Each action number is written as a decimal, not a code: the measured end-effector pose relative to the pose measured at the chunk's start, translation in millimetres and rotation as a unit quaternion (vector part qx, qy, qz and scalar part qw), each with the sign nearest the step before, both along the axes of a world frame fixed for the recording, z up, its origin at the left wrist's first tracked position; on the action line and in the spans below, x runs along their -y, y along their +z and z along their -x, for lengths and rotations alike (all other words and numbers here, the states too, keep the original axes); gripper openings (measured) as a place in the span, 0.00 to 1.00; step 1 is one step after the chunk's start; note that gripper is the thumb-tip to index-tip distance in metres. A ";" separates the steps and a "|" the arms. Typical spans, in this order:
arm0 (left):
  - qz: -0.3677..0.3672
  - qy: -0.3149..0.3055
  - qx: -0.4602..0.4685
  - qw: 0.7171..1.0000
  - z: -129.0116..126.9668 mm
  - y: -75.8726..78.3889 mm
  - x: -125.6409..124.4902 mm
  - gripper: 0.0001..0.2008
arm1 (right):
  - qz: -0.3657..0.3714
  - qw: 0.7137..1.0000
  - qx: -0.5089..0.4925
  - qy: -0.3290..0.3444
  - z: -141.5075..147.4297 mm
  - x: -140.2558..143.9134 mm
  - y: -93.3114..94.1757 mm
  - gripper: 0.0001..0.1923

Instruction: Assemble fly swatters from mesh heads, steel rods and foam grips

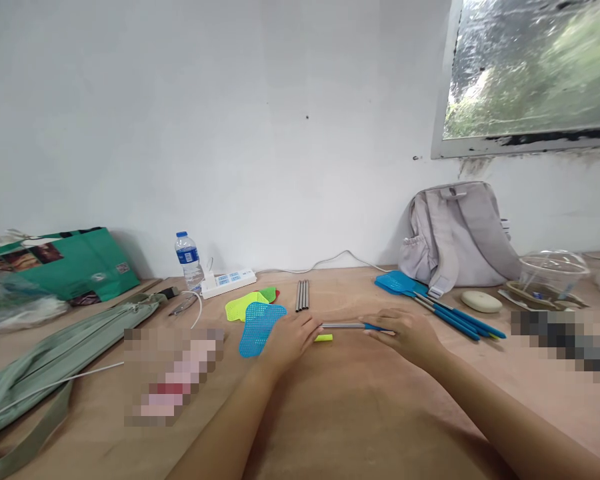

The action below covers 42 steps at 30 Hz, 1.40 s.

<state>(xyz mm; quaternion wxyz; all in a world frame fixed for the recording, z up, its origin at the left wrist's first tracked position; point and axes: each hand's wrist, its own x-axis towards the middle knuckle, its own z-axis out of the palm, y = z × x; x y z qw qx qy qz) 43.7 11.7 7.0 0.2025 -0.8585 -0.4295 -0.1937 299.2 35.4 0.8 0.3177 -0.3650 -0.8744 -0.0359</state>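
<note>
A fly swatter handle (344, 326), a silver metal rod with a blue grip, lies level between my two hands just above or on the table. My left hand (295, 337) is closed on its bare metal end. My right hand (405, 335) pinches the blue grip. Beside my left fingers is a short yellow-green grip (324, 338), its left part hidden by the hand. A loose blue mesh swatter head (257, 330) lies left of that hand, with a yellow-green swatter head (241, 307) behind it. Several metal rods (303, 295) stand in a row beyond.
Finished-looking blue fly swatters (450, 315) lie to the right, near a white oval object (481, 301) and a grey backpack (455, 233). Behind on the left are a water bottle (188, 260) and power strip (229, 283). A grey-green bag (75, 353) covers the left side.
</note>
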 end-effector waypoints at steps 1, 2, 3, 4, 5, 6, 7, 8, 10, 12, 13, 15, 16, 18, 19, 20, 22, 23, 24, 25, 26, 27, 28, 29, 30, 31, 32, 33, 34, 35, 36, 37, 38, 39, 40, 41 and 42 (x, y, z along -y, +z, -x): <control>0.002 -0.006 -0.006 1.000 -1.5 0.3 0.6 0.14 | 0.006 1.000 0.007 0.013 1.4 1.2 0.1 0.13; 0.004 -0.011 -0.013 1.000 -3.7 0.1 1.2 0.13 | 0.015 1.000 0.013 0.024 3.6 3.0 -0.1 0.13; 0.007 -0.013 -0.021 1.000 -6.5 -0.4 2.0 0.13 | 0.024 0.999 0.018 0.034 6.4 5.1 -0.5 0.12; 0.009 -0.014 -0.028 0.999 -9.8 -1.1 3.0 0.12 | 0.034 0.998 0.020 0.038 9.5 7.4 -1.1 0.12; 0.012 -0.013 -0.037 0.999 -13.4 -2.1 4.2 0.12 | 0.042 0.998 0.018 0.037 12.9 9.9 -1.9 0.12; 0.014 -0.011 -0.045 0.999 -17.2 -3.0 5.7 0.11 | 0.050 0.998 0.010 0.033 16.2 12.2 -2.6 0.11; 0.017 -0.008 -0.054 0.998 -21.1 -4.1 7.4 0.11 | 0.057 0.998 -0.001 0.027 19.2 14.4 -3.3 0.10; 0.020 -0.004 -0.062 0.998 -24.7 -5.1 9.2 0.11 | 0.063 0.998 -0.014 0.020 21.6 16.2 -3.7 0.09; 0.029 0.007 -0.075 0.997 -31.0 -6.9 12.8 0.11 | 0.074 0.997 -0.035 0.004 25.0 18.9 -4.2 0.07; 0.037 0.017 -0.085 0.996 -35.9 -8.4 15.8 0.11 | 0.073 0.996 -0.041 -0.019 26.6 20.2 -4.5 0.04; 0.040 0.019 -0.090 0.995 -37.9 -9.0 17.1 0.11 | 0.068 0.996 -0.039 -0.031 27.0 20.6 -4.9 0.03; 0.048 0.020 -0.099 0.994 -40.9 -9.5 19.2 0.11 | 0.052 0.997 -0.035 -0.046 27.6 20.9 -6.4 0.03; 0.053 0.019 -0.104 0.993 -42.1 -9.5 20.0 0.11 | 0.045 0.997 -0.035 -0.048 27.9 20.9 -7.5 0.04; 0.061 0.017 -0.110 0.992 -43.4 -9.0 21.4 0.11 | 0.037 0.998 -0.038 -0.044 29.1 21.0 -10.1 0.05; 0.064 0.017 -0.110 0.992 -43.7 -8.6 22.0 0.11 | 0.036 0.998 -0.040 -0.044 30.0 21.2 -11.5 0.06; 0.068 0.015 -0.111 0.991 -43.8 -8.2 22.5 0.11 | 0.036 0.998 -0.040 -0.045 30.9 21.4 -12.8 0.06; 0.080 0.006 -0.111 0.991 -43.3 -7.7 23.3 0.11 | 0.036 0.997 -0.036 -0.052 33.1 22.2 -15.6 0.07; 0.087 0.001 -0.113 0.990 -42.9 -7.4 23.6 0.11 | 0.036 0.997 -0.033 -0.057 34.3 22.8 -16.9 0.07; 0.094 -0.004 -0.115 0.989 -42.4 -7.2 23.9 0.11 | 0.037 0.997 -0.030 -0.061 35.5 23.5 -18.1 0.07; 0.098 -0.008 -0.119 0.988 -41.9 -6.9 24.3 0.11 | 0.039 0.997 -0.027 -0.064 36.7 24.3 -19.3 0.07; 0.099 -0.010 -0.122 0.988 -41.4 -6.4 24.7 0.11 | 0.043 0.997 -0.026 -0.067 37.9 25.3 -20.2 0.07; 0.097 -0.011 -0.125 0.987 -41.0 -5.8 25.1 0.11 | 0.046 0.996 -0.027 -0.068 39.0 26.3 -20.8 0.07; 0.094 -0.012 -0.127 0.987 -40.6 -5.1 25.5 0.11 | 0.050 0.996 -0.029 -0.068 40.0 27.3 -21.1 0.07; 0.090 -0.013 -0.128 0.988 -40.3 -4.2 25.9 0.11 | 0.053 0.996 -0.032 -0.070 40.9 28.4 -21.1 0.07; 0.087 -0.014 -0.129 0.988 -40.0 -3.4 26.2 0.11 | 0.055 0.995 -0.036 -0.071 41.7 29.4 -20.7 0.07; 0.084 -0.015 -0.129 0.988 -39.8 -2.8 26.4 0.11 | 0.057 0.995 -0.040 -0.072 42.2 30.3 -20.2 0.06; 0.082 -0.018 -0.129 0.988 -39.7 -2.5 26.3 0.11 | 0.061 0.994 -0.044 -0.073 42.5 31.0 -19.6 0.06; 0.080 -0.021 -0.130 0.988 -39.6 -2.6 26.1 0.11 | 0.065 0.994 -0.047 -0.074 42.7 31.4 -19.1 0.06; 0.077 -0.023 -0.129 0.988 -39.5 -3.1 25.6 0.11 | 0.069 0.994 -0.048 -0.073 42.7 31.5 -18.8 0.06; 0.075 -0.025 -0.127 0.989 -39.3 -4.0 24.7 0.11 | 0.073 0.994 -0.048 -0.069 42.7 31.2 -18.9 0.06; 0.072 -0.026 -0.125 0.989 -39.1 -5.2 23.6 0.12 | 0.077 0.994 -0.047 -0.064 42.7 30.5 -19.2 0.05; 0.068 -0.026 -0.123 0.990 -38.8 -6.6 22.1 0.12 | 0.081 0.994 -0.047 -0.058 42.7 29.4 -19.6 0.05; 0.063 -0.025 -0.119 0.991 -38.3 -7.8 20.5 0.13 | 0.086 0.994 -0.048 -0.048 42.8 28.2 -20.1 0.04; 0.058 -0.024 -0.113 0.992 -37.5 -8.8 18.6 0.13 | 0.092 0.994 -0.051 -0.037 42.9 26.9 -20.4 0.03; 0.052 -0.023 -0.105 0.993 -36.3 -9.2 16.6 0.13 | 0.098 0.993 -0.054 -0.026 43.2 25.7 -20.3 0.02; 0.046 -0.025 -0.093 0.994 -34.6 -9.2 14.6 0.12 | 0.104 0.993 -0.058 -0.014 43.4 24.7 -19.8 0.02; 0.039 -0.028 -0.080 0.996 -32.5 -8.5 12.8 0.11 | 0.108 0.992 -0.061 -0.004 43.5 24.1 -18.9 0.03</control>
